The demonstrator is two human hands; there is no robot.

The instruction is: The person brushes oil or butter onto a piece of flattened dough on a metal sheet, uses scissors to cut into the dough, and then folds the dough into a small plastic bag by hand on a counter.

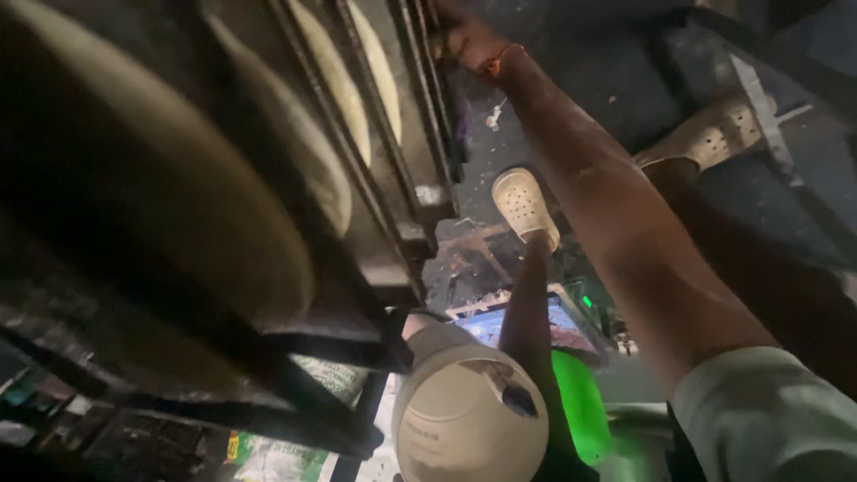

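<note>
Where the fingers curl at the top of the view, right hand (464, 37) closed on the edge of a dark metal rack (420, 134), thumb side hidden against the bar. Thin orange band (502, 59) around the wrist just behind it. Bare forearm stretched down toward the lower right, ending in a pale green sleeve (768, 411). Pale round discs (344, 80) standing edge-on between the rack's bars, just left of the grip. Left hand out of sight. Below, a cream perforated clog (525, 207) on a dark, littered floor (616, 80), a second clog (710, 134) well apart to the right. Near the bottom edge, a white round lidded container (469, 419) beside something bright green (580, 402).
</note>
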